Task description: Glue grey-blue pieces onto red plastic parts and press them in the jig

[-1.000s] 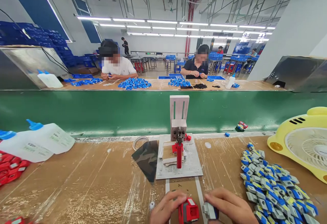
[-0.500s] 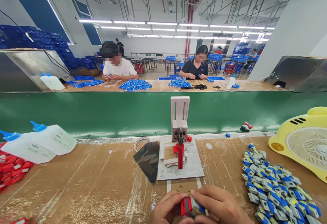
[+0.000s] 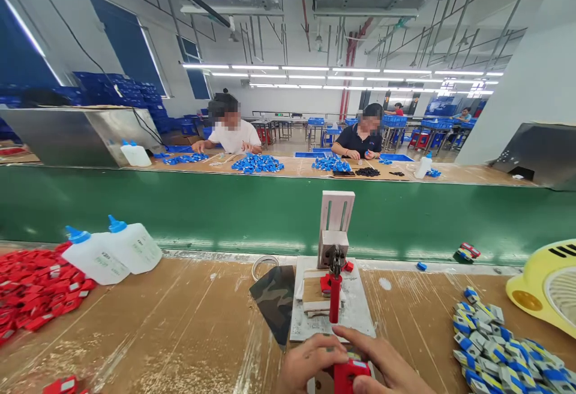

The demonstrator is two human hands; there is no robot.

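Both hands have drawn together since a moment ago, when the red piece and a grey-blue piece sat apart in separate hands. Now the left hand [image 3: 310,361] and the right hand [image 3: 382,365] close around one red plastic part [image 3: 348,375] at the near edge of the bench, fingers curled and pinching it from either side. Just beyond them stands the small toggle press [image 3: 333,286] on its grey base plate. A heap of blue-grey parts [image 3: 499,349] lies to the right, red parts [image 3: 31,289] and two squeeze bottles [image 3: 112,253] to the left.
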